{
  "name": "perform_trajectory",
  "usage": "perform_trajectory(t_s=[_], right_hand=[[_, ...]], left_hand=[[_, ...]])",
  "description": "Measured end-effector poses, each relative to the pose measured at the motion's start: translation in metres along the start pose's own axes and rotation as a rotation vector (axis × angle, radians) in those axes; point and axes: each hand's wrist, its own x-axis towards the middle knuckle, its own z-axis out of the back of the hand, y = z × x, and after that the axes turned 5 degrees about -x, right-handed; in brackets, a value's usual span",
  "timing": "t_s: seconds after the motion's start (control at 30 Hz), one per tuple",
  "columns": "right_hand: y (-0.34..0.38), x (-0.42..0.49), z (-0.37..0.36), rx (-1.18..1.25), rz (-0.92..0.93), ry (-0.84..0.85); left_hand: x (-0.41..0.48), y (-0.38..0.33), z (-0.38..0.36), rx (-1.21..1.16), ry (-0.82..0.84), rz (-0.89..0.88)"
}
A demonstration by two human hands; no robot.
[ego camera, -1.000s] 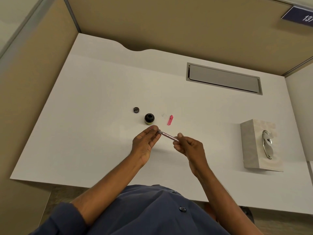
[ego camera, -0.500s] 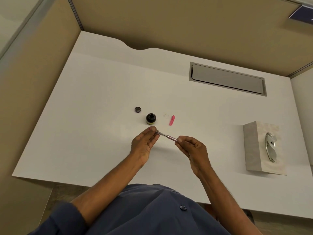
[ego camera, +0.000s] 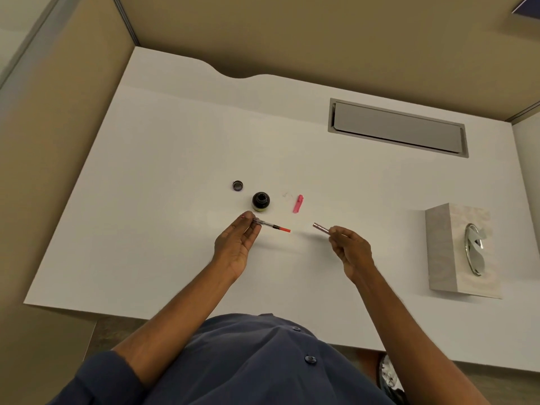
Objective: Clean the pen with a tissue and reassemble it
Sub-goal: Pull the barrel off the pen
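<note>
The left hand point(ego camera: 236, 244) pinches the front part point(ego camera: 273, 227) of the pen at its left end, thumb against nearly straight fingers, so that the clear tube and its orange tip stick out to the right, bare and free of the desk point(ego camera: 175, 159). Held that way, the length is open for wiping, I judge, and cannot mark the white top. The right hand point(ego camera: 350, 252) holds the barrel point(ego camera: 321, 228) with curled fingers round its near end. Its mouth points left toward the orange tip, with a clear gap between the two pieces.

The pink cap point(ego camera: 298, 204) lies on the desk just beyond the gap, apart from both hands, parked within reach for the last step. Left of it stands the ink bottle point(ego camera: 260, 201), open, just beyond the left hand, and its lid point(ego camera: 238, 185) lies a little farther left. The tissue box point(ego camera: 455, 249) sits well to the right, on the right hand's side, and no tissue is in either hand. So the cleaning is not yet begun, as far as I can tell. The likely next move is for the right hand to put the barrel down and reach for a tissue, while the left holds the front part off the desk. The open bottle so near the left hand is the thing to mind, since a knock could spill it.
</note>
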Motion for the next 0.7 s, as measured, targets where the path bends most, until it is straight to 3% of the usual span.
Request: perform_trajectory(t_s=[0.33, 0.7], right_hand=[[0.004, 0.062, -0.036, -0.476, 0.152, -0.082], [0.014, 0.095, -0.061, -0.618, 0.265, -0.146]], left_hand=[[0.008, -0.006, 0.009, 0.021, -0.046, 0.004], [0.011, -0.001, 0.008, 0.024, -0.052, 0.011]])
